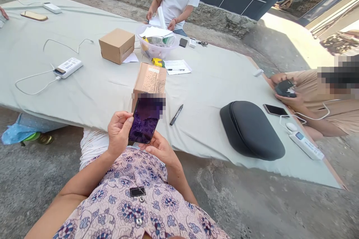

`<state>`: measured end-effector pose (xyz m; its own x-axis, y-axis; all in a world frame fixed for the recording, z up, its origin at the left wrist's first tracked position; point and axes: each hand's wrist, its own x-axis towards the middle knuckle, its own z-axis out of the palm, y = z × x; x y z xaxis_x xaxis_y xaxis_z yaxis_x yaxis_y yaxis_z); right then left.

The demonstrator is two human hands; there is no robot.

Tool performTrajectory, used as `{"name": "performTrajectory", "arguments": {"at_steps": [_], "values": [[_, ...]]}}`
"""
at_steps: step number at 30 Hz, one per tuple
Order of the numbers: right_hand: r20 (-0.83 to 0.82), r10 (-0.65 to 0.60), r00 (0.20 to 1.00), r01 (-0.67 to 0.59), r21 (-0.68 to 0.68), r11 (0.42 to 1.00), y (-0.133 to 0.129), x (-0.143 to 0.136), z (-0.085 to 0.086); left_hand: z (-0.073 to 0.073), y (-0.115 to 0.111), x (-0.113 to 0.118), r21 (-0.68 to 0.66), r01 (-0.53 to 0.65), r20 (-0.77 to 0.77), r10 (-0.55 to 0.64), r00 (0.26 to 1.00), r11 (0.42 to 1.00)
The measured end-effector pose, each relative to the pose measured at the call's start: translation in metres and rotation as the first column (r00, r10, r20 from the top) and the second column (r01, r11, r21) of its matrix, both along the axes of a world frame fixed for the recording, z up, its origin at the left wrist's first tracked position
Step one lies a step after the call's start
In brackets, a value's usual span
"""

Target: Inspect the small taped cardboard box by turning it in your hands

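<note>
Well left of the hands lies a white power bank (68,68). The left hand (120,131) grips the left edge of the phone (142,125), tilted with its screen toward the wearer, likely for easy viewing. Just beyond stands a cardboard box (150,78). The right hand (161,150) holds the phone's bottom corner, seemingly steadying it without covering the screen. Rightward are a marker (176,115), within reach, and a black case (252,130).

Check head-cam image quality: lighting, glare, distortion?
Head view: soft shade over the tablecloth; sunlit ground at upper right looks washed out; reflections on the phone, its upper part pixelated; shapes seem stretched toward the edges, likely wide-angle.
</note>
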<state>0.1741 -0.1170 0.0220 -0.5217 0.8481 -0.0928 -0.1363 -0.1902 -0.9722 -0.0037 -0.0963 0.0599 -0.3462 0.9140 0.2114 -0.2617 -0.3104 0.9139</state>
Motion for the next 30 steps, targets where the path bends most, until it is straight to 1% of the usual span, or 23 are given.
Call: {"name": "performTrajectory", "arguments": {"at_steps": [2, 4, 11, 16, 19, 22, 24, 27, 29, 30], "values": [[0.074, -0.035, 0.997, 0.031, 0.044, 0.999, -0.002, 0.007, 0.003, -0.006, -0.003, 0.008, 0.010, 0.003, -0.043, -0.002, 0.999, 1.000], [0.122, -0.043, 0.992, 0.033, 0.083, 0.996, -0.002, 0.012, 0.004, -0.009, -0.004, 0.012, 0.018, -0.005, -0.074, 0.006, 0.997, 1.000], [0.202, -0.103, 0.974, 0.067, 0.178, 0.982, 0.001, 0.013, 0.000, -0.008, -0.004, 0.015, 0.054, -0.055, -0.107, 0.061, 0.992, 0.997], [0.225, -0.115, 0.967, 0.067, 0.209, 0.976, 0.002, 0.013, 0.003, -0.008, -0.003, 0.015, 0.044, -0.042, -0.072, 0.045, 0.996, 0.998], [0.220, -0.062, 0.974, 0.010, 0.229, 0.973, 0.004, 0.013, 0.004, -0.006, -0.001, 0.010, 0.019, -0.040, -0.068, 0.041, 0.997, 0.999], [0.200, -0.015, 0.980, -0.036, 0.247, 0.968, 0.008, 0.015, 0.002, -0.001, 0.008, -0.004, -0.004, -0.109, -0.066, 0.108, 0.992, 0.994], [0.207, -0.033, 0.978, -0.023, 0.259, 0.966, 0.012, 0.018, -0.001, 0.001, 0.019, -0.020, -0.020, -0.190, -0.062, 0.188, 0.980, 0.982], [0.231, -0.094, 0.968, 0.038, 0.236, 0.971, 0.018, 0.024, -0.008, -0.001, 0.039, -0.051, -0.090, -0.289, -0.070, 0.283, 0.957, 0.953], [0.217, -0.163, 0.962, 0.116, 0.215, 0.970, 0.023, 0.029, -0.015, -0.005, 0.052, -0.073, -0.161, -0.370, -0.080, 0.362, 0.929, 0.915], [0.205, -0.204, 0.957, 0.163, 0.204, 0.965, 0.026, 0.032, -0.018, -0.009, 0.058, -0.083, -0.216, -0.388, -0.090, 0.378, 0.922, 0.896]]}}
